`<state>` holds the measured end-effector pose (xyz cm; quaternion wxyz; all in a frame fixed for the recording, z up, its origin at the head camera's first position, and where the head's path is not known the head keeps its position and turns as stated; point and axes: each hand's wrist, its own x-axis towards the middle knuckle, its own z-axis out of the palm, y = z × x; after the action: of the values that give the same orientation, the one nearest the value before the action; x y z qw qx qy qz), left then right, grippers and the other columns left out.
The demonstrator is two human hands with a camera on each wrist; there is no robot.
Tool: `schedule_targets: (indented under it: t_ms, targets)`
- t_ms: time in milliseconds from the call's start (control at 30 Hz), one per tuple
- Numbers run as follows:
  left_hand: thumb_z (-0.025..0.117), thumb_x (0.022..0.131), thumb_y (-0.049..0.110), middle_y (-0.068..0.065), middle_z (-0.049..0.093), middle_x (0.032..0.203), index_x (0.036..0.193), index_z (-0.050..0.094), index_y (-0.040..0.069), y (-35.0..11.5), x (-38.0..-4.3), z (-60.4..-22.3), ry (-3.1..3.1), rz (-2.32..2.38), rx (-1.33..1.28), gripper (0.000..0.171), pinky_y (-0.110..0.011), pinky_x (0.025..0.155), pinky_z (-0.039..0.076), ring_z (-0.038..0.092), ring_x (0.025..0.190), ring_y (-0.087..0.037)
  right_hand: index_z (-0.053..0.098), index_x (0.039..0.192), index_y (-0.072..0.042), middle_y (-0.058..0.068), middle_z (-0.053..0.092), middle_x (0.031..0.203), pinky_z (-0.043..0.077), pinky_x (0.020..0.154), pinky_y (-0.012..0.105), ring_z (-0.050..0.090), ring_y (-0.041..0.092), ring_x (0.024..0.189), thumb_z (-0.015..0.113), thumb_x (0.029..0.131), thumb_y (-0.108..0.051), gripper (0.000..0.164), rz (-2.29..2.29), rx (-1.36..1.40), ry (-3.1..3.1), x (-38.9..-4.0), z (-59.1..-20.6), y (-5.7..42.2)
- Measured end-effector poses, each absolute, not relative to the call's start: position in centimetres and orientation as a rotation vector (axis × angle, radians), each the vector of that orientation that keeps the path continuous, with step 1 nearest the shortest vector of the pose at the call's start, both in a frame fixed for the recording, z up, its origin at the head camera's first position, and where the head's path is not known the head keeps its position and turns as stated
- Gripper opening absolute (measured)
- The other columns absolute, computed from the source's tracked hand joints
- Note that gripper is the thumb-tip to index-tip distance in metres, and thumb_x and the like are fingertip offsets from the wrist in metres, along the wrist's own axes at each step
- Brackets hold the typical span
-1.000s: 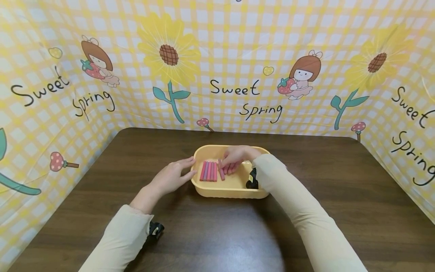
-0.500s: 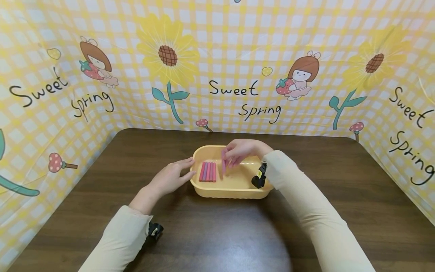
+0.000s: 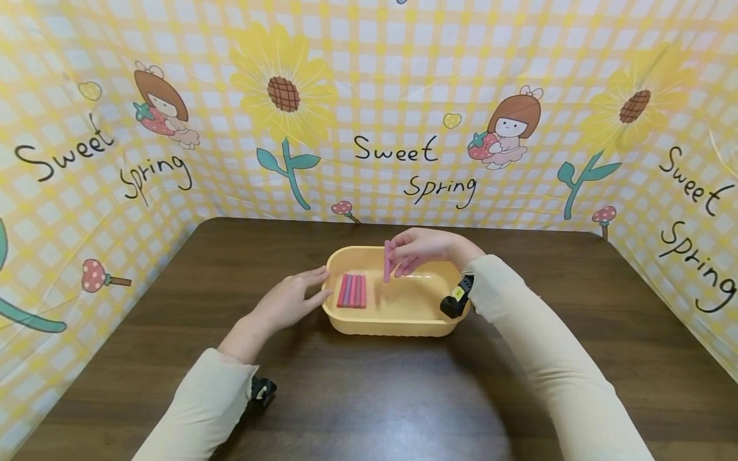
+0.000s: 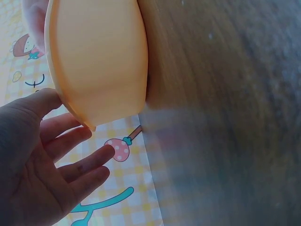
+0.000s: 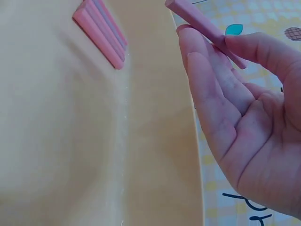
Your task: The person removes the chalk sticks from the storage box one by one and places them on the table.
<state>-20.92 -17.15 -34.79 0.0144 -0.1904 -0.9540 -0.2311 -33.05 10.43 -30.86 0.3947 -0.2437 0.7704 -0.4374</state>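
My right hand pinches a slim pink stick between thumb and fingertips, above the back part of a yellow tray. The stick stands nearly upright in the head view; its material cannot be told. In the right wrist view the thumb presses the pink stick against the fingers. A row of several pink, red and purple sticks lies side by side on the tray's left floor. My left hand touches the tray's left end, its fingers loosely straight, and the left wrist view has the thumb at the rim.
The tray stands on a dark wooden table. A yellow checked cloth with printed flowers and words hangs behind and at both sides. Black wrist cameras, one on the left wrist and one on the right, sit under the sleeves.
My right hand has lifted the pink stick off the tray floor, beside the row, and carried it up, back and slightly right. My left hand stays at the tray's left end.
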Motion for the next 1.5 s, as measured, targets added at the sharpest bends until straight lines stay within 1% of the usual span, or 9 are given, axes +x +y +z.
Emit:
schedule_targets:
  t_ms: [200, 300, 567, 700, 833, 1133, 1333, 1500]
  targets:
    - [0.055, 0.093, 0.028, -0.015, 0.044, 0.143, 0.135, 0.048, 0.002, -17.2, -21.0, -34.9, -2.979, -0.712, -0.586, 0.050, -0.050, 0.109, 0.035, 0.043, 0.132, -0.033, 0.054, 0.106, -0.003, 0.006, 0.073, 0.096, 0.056, 0.084, 0.037, 0.068, 0.014, 0.083, 0.049, 0.097, -0.018, 0.018, -1.140, -0.630, 1.934, -32.4, -30.4, 11.4]
    - [0.055, 0.094, 0.027, -0.015, 0.044, 0.143, 0.135, 0.048, 0.002, -17.2, -21.0, -34.9, -2.976, -0.708, -0.590, 0.049, -0.050, 0.108, 0.035, 0.043, 0.132, -0.033, 0.053, 0.106, -0.004, 0.006, 0.073, 0.096, 0.055, 0.084, 0.037, 0.068, 0.014, 0.083, 0.048, 0.097, -0.018, 0.017, -1.156, -0.638, 1.931, -32.0, -30.2, 12.0]
    - [0.054, 0.094, 0.029, -0.014, 0.044, 0.144, 0.136, 0.047, 0.003, -17.1, -21.0, -34.9, -2.978, -0.710, -0.586, 0.050, -0.050, 0.109, 0.035, 0.043, 0.132, -0.033, 0.052, 0.107, -0.005, 0.007, 0.072, 0.097, 0.055, 0.079, 0.030, 0.068, 0.018, 0.084, 0.050, 0.097, -0.021, 0.019, -1.204, -0.611, 1.932, -31.4, -30.0, 13.9]
    - [0.054, 0.094, 0.029, -0.014, 0.044, 0.144, 0.136, 0.047, 0.003, -17.1, -21.0, -34.8, -2.981, -0.711, -0.586, 0.050, -0.050, 0.109, 0.035, 0.043, 0.132, -0.033, 0.051, 0.107, -0.005, 0.007, 0.072, 0.097, 0.056, 0.078, 0.029, 0.068, 0.016, 0.083, 0.049, 0.097, -0.021, 0.019, -1.226, -0.614, 1.932, -31.1, -30.1, 15.0]
    - [0.054, 0.094, 0.029, -0.014, 0.044, 0.144, 0.136, 0.047, 0.003, -17.1, -21.0, -34.8, -2.984, -0.714, -0.588, 0.050, -0.050, 0.109, 0.035, 0.043, 0.132, -0.033, 0.051, 0.107, -0.005, 0.006, 0.072, 0.096, 0.057, 0.079, 0.029, 0.068, 0.018, 0.083, 0.049, 0.097, -0.020, 0.018, -1.253, -0.600, 1.938, -31.1, -30.3, 16.1]
    - [0.054, 0.094, 0.029, -0.015, 0.044, 0.143, 0.136, 0.047, 0.002, -17.1, -20.9, -34.9, -2.976, -0.709, -0.600, 0.050, -0.050, 0.108, 0.035, 0.043, 0.132, -0.034, 0.051, 0.106, -0.004, 0.005, 0.072, 0.094, 0.057, 0.078, 0.028, 0.067, 0.012, 0.079, 0.047, 0.098, -0.018, 0.017, -1.289, -0.608, 1.953, -30.4, -30.6, 18.6]
    - [0.054, 0.094, 0.029, -0.015, 0.044, 0.144, 0.136, 0.047, 0.002, -17.2, -21.0, -35.0, -2.974, -0.717, -0.602, 0.050, -0.050, 0.108, 0.035, 0.043, 0.132, -0.033, 0.050, 0.106, -0.006, 0.002, 0.072, 0.094, 0.057, 0.078, 0.029, 0.067, 0.010, 0.079, 0.046, 0.098, -0.018, 0.015, -1.308, -0.622, 1.937, -30.0, -31.1, 20.5]
    - [0.054, 0.094, 0.029, -0.015, 0.044, 0.143, 0.135, 0.047, 0.002, -17.2, -21.1, -35.0, -2.963, -0.716, -0.606, 0.050, -0.050, 0.108, 0.035, 0.043, 0.132, -0.033, 0.050, 0.105, -0.005, 0.003, 0.072, 0.093, 0.057, 0.076, 0.028, 0.067, 0.009, 0.078, 0.046, 0.098, -0.018, 0.015, -1.335, -0.652, 1.920, -29.4, -31.4, 22.0]
